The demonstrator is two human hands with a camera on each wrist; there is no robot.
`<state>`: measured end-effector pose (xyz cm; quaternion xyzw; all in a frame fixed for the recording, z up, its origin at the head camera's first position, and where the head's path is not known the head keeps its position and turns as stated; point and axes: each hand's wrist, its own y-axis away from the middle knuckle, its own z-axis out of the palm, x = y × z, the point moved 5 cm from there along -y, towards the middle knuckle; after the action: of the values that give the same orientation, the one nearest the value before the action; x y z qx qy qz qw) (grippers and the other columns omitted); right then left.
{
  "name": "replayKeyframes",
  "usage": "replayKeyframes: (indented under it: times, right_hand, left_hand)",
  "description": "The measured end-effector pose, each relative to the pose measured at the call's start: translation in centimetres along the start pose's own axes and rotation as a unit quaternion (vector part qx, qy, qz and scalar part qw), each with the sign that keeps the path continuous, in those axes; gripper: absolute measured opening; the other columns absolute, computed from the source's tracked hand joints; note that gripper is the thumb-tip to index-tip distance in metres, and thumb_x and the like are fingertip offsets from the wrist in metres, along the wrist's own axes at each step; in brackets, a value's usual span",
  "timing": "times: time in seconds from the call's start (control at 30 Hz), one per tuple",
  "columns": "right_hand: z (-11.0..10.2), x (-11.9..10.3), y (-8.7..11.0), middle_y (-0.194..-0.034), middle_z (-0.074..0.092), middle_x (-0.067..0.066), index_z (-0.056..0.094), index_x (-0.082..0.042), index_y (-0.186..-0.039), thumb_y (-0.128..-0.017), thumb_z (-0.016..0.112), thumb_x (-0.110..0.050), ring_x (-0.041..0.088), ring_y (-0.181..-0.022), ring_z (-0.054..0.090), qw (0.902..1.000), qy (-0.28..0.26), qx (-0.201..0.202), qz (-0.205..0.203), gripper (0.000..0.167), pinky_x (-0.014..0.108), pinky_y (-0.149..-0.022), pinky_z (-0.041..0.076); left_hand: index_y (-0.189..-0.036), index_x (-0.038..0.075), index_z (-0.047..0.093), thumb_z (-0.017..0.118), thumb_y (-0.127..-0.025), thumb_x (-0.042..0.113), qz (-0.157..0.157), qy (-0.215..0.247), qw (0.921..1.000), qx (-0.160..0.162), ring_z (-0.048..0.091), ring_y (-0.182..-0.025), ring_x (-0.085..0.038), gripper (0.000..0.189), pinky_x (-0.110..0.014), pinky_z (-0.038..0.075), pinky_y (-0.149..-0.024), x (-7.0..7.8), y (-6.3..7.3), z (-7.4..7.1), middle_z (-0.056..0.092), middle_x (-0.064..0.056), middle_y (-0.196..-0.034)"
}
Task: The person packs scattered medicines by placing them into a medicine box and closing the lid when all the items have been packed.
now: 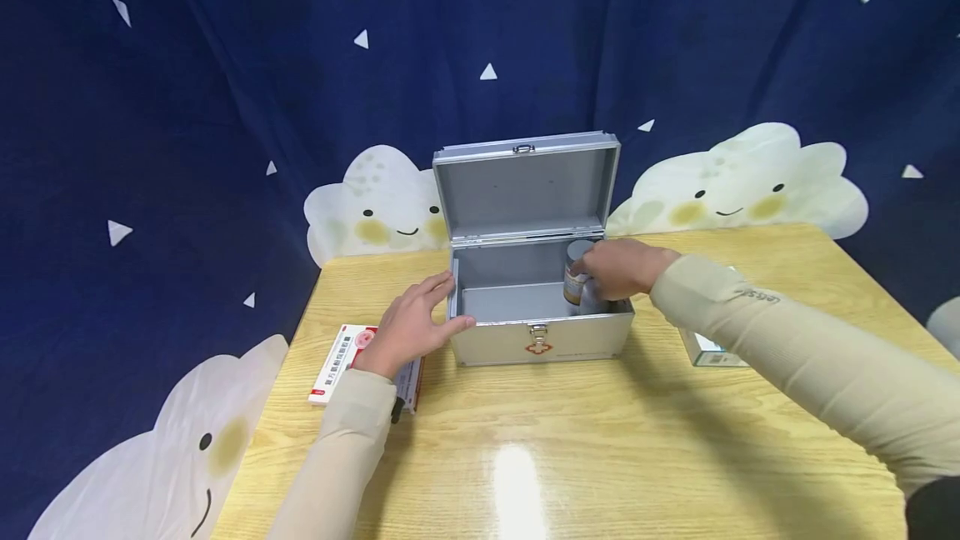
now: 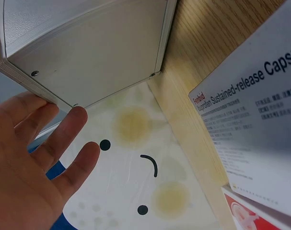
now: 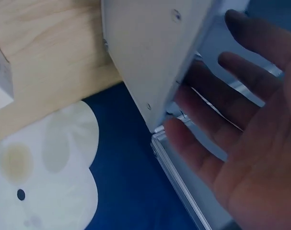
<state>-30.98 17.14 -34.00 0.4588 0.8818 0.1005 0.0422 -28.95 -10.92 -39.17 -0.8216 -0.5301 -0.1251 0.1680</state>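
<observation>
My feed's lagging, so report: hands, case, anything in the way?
Left hand at left rim of case. Right hand over its right end, by a bottle. Lid up. Only right hand partly covers opening.

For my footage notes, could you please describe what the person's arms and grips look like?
The left sleeve is long, pale beige and appears plain; the right sleeve matches, with small dark lettering near its cuff. The left grip and right grip are bare.
</observation>
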Motion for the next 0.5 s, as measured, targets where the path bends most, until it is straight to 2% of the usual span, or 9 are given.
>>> replayKeyframes:
  times: [0.1,0.17,0.3,0.5]
  right_hand:
    - [-0.7,0.2,0.3,-0.114,0.073,0.014,0.066,-0.004,-0.127,-0.087,0.068,-0.011,0.027,-0.1,0.069,0.9994,-0.024,-0.02,0.016,0.041,0.047,-0.087,0.056]
    - [-1.4,0.4,0.6,-0.113,0.073,0.015,0.065,-0.003,-0.127,-0.087,0.07,-0.014,0.026,-0.099,0.07,0.9987,-0.042,-0.018,0.02,0.042,0.046,-0.088,0.056]
    - [-2.8,1.5,1.5,-0.11,0.073,0.017,0.065,-0.002,-0.126,-0.088,0.07,-0.015,0.029,-0.1,0.069,0.9974,-0.069,0.018,0.013,0.041,0.047,-0.089,0.055]
    - [-3.6,4.2,3.0,-0.106,0.073,0.021,0.067,0.002,-0.122,-0.089,0.069,-0.014,0.024,-0.086,0.071,0.9939,-0.097,0.047,0.021,0.037,0.047,-0.083,0.056]
  left_hand:
    - [-0.148,0.012,0.047,0.065,-0.086,0.06,0.002,-0.001,1.0,-0.001,0.043,-0.143,-0.033,0.08,-0.053,0.037,-0.115,0.1,0.1,-0.1,0.04,-0.001,-0.159]
    - [-0.148,0.012,0.047,0.064,-0.086,0.06,0.001,-0.003,1.0,-0.004,0.043,-0.143,-0.033,0.08,-0.053,0.037,-0.115,0.1,0.1,-0.2,0.039,-0.001,-0.16]
    - [-0.149,0.013,0.047,0.064,-0.086,0.061,0.0,-0.009,0.9999,-0.008,0.043,-0.143,-0.033,0.081,-0.053,0.037,-0.115,0.2,0.0,-0.2,0.039,-0.001,-0.16]
    - [-0.149,0.013,0.046,0.064,-0.086,0.061,0.0,-0.016,0.9998,-0.01,0.043,-0.143,-0.032,0.081,-0.051,0.037,-0.116,0.1,-0.2,-0.2,0.04,-0.001,-0.159]
